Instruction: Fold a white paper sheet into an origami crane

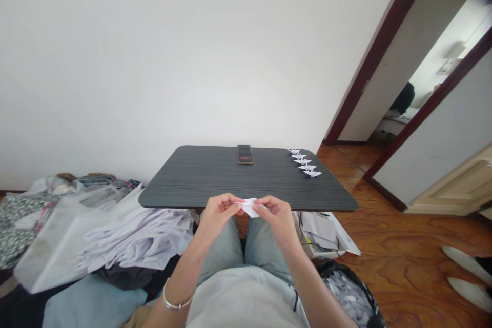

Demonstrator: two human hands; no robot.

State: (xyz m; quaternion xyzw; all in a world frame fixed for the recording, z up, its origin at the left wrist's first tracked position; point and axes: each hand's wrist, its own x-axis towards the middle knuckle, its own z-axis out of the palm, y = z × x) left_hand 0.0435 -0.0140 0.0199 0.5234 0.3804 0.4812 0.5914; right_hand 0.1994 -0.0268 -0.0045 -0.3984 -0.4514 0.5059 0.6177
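My left hand and my right hand meet over my lap, just before the near edge of a dark grey table. Both pinch a small folded piece of white paper between their fingertips. A silver bracelet sits on my left wrist. At the table's far right lies a row of several small folded white paper figures. A phone rests at the middle of the far edge.
Heaps of clothes and plastic bags lie on the floor at the left. Papers and a box sit under the table's right side, a patterned bag nearer me. An open doorway is at the right, over wooden floor.
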